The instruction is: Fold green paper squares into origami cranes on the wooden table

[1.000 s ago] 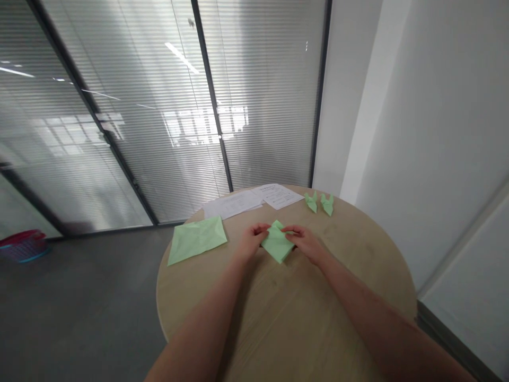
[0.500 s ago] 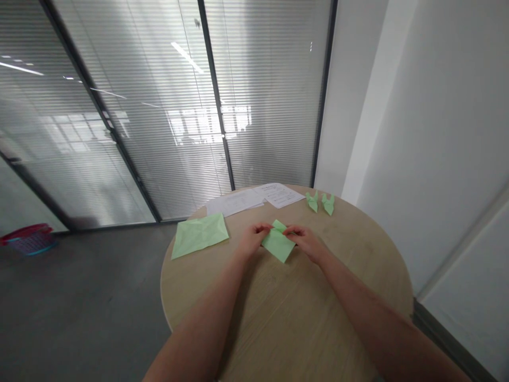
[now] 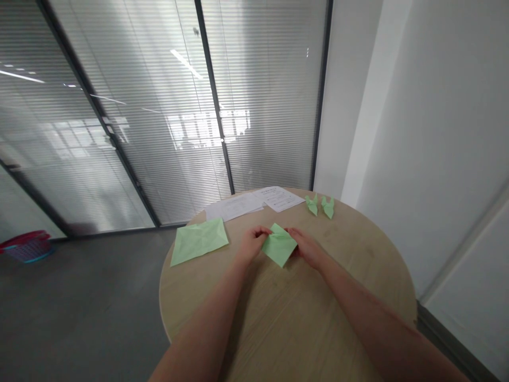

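A folded light-green paper square [image 3: 280,248] lies on the round wooden table [image 3: 294,318], one corner pointing toward me. My left hand [image 3: 252,244] pinches its left top edge with curled fingers. My right hand [image 3: 306,246] grips its right edge, fingers closed on the paper. Both forearms reach in from the bottom of the view.
A flat green paper sheet [image 3: 199,241] lies at the table's left. White printed sheets [image 3: 254,201] sit at the far edge, two small folded green paper figures [image 3: 320,206] beside them. Glass walls with blinds stand behind, a white wall to the right, a red basket [image 3: 26,245] on the floor.
The paper's top flap now lies flatter and my right hand has slid to the right edge. The view has shifted slightly.
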`<state>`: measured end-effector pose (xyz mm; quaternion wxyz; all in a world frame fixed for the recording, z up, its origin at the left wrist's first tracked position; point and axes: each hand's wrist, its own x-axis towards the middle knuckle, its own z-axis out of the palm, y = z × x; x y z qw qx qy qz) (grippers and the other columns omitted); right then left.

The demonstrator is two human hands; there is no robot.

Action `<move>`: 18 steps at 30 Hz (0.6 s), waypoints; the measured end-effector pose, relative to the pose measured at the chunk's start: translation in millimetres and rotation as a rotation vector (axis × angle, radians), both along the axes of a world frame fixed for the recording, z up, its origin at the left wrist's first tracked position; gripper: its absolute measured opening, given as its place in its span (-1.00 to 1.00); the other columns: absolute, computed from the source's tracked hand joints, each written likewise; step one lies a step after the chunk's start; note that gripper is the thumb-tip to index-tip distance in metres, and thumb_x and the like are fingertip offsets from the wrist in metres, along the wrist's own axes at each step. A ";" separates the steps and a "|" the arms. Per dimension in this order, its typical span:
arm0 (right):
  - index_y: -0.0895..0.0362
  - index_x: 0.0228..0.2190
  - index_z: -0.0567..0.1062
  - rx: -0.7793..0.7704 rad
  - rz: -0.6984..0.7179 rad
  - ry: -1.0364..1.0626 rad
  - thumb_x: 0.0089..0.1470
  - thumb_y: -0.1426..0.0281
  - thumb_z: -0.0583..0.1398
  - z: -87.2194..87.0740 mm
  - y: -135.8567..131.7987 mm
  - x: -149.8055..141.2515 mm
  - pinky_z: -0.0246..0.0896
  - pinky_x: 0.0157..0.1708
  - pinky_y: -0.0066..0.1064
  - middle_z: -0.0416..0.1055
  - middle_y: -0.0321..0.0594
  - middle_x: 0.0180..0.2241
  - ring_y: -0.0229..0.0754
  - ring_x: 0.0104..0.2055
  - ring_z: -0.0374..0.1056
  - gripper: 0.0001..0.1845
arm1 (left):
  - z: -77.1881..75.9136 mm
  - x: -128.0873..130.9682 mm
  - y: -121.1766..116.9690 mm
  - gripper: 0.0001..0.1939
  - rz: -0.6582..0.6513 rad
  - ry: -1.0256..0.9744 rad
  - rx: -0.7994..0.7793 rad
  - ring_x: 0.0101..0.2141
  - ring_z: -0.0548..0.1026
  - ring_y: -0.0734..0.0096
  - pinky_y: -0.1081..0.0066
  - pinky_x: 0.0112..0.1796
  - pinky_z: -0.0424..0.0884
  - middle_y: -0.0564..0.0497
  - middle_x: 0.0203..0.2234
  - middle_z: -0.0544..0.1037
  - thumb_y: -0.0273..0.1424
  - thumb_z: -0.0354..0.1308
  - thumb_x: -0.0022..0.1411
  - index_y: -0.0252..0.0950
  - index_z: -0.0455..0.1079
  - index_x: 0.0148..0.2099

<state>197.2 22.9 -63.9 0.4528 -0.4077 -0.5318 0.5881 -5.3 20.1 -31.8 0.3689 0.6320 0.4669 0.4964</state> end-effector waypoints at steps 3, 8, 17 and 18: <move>0.12 -0.08 0.46 -0.008 0.004 -0.043 0.17 -0.04 0.12 1.5 -1.9 0.3 0.33 -0.42 -0.50 0.48 -0.13 -0.23 -0.26 -0.34 0.37 -0.47 | 0.5 1.0 -0.8 -0.81 -0.009 0.021 0.035 -0.41 0.45 0.37 0.43 -0.35 0.30 0.00 -0.42 0.60 -0.45 0.13 0.07 -0.30 0.57 -0.31; 0.18 -0.14 0.50 -0.065 0.061 -0.039 0.12 0.09 0.22 8.5 -5.5 2.9 0.37 -0.44 -0.46 0.48 -0.12 -0.28 -0.26 -0.38 0.37 -0.57 | 2.9 2.1 -3.0 -0.79 0.025 0.063 0.065 -0.45 0.42 0.38 0.44 -0.40 0.26 0.02 -0.49 0.56 -0.51 0.08 0.07 -0.31 0.56 -0.33; 0.19 -0.03 0.49 0.058 0.203 -0.124 -0.03 0.04 0.34 9.3 -8.3 5.9 0.25 -0.56 -0.54 0.46 -0.17 -0.33 -0.32 -0.46 0.32 -0.37 | 1.9 1.9 1.2 -0.82 0.060 0.114 0.063 -0.45 0.43 0.36 0.43 -0.38 0.29 0.03 -0.51 0.54 -0.50 0.10 0.07 -0.29 0.55 -0.37; 0.19 -0.03 0.49 0.068 0.206 -0.132 -0.04 0.04 0.35 8.0 -7.4 5.9 0.22 -0.58 -0.55 0.46 -0.17 -0.34 -0.33 -0.47 0.31 -0.36 | 2.3 2.4 0.9 -0.84 0.055 0.109 0.066 -0.44 0.44 0.35 0.42 -0.38 0.30 0.02 -0.50 0.54 -0.48 0.12 0.08 -0.29 0.55 -0.37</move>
